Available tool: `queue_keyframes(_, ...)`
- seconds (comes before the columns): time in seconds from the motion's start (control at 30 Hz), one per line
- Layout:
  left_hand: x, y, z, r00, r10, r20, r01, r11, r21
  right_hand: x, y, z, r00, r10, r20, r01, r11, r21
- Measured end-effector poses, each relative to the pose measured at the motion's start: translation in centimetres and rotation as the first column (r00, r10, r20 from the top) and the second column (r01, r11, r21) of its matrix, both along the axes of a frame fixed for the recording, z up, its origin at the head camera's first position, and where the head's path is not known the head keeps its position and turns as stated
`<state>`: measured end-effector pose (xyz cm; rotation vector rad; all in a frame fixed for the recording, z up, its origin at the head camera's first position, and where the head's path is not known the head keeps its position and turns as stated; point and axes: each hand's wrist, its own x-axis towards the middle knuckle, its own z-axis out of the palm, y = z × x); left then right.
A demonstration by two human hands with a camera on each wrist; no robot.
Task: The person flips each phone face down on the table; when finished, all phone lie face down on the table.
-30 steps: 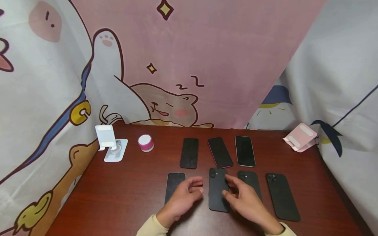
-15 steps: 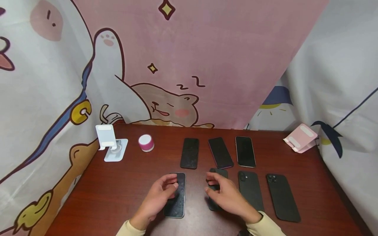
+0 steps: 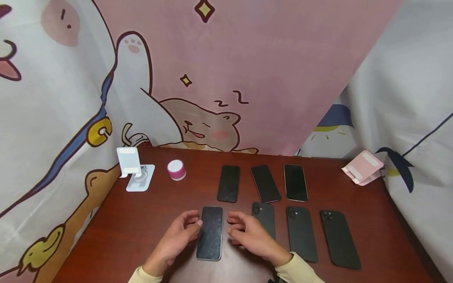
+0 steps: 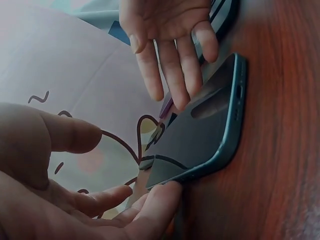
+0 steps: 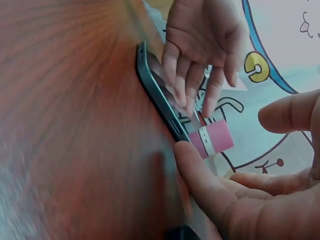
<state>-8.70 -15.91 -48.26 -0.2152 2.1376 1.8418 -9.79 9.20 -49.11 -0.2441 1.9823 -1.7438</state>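
Note:
A smartphone [image 3: 210, 236] lies screen up on the table, between the two hands. Along its left edge is the left hand [image 3: 179, 232], fingers loosely bent and thumb apart; in the left wrist view a fingertip [image 4: 167, 192] is at the phone's edge, though contact cannot be told. The right hand [image 3: 249, 236] is off the phone's right edge, with a gap in the head view. It partly covers a dark phone [image 3: 265, 216] lying back up. Neither hand grips anything. In the right wrist view the phone's side [image 5: 160, 100] shows beyond a right fingertip [image 5: 186, 152].
Two more phones lie back up at right, a black phone [image 3: 302, 234] and another [image 3: 340, 239]. Behind are three screen-up phones [image 3: 228, 183] [image 3: 266, 183] [image 3: 295, 182]. A white stand [image 3: 139, 182], a pink-and-white cylinder [image 3: 176, 170] and a pink stand [image 3: 363, 167] stand farther back.
Both hands have moved left. The left hand has gone from over the phone's right side to its left edge; the right hand has come from the dark back-up phone toward the screen-up one.

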Motion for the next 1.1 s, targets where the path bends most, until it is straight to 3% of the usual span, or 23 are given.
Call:
queue_keyframes(0.2,-0.2,0.2,0.3,1.0,0.011,0.004,-0.011,0.999,0.04,0.2,-1.0,-0.2,0.996,0.006,0.095,0.004,0.995,-0.097)
queue_keyframes(0.5,-0.5,0.3,0.0,1.0,0.03,-0.001,-0.03,0.996,0.083,0.4,-1.6,0.0,0.993,-0.041,0.115,0.059,0.986,-0.156)
queue_keyframes(0.67,-0.8,0.0,-0.5,0.999,0.044,0.019,-0.047,0.989,0.142,0.6,-1.8,0.0,0.997,-0.065,0.053,0.069,0.994,-0.088)
queue_keyframes(0.9,-0.5,0.2,-0.6,0.999,0.04,0.02,-0.044,0.979,0.201,0.9,-1.8,-0.1,0.995,-0.012,-0.099,0.02,0.997,0.076)
queue_keyframes(1.1,-0.5,1.2,-0.5,1.0,0.004,-0.003,-0.002,0.947,0.32,0.9,-1.7,0.1,0.994,-0.01,-0.109,0.02,0.996,0.091)
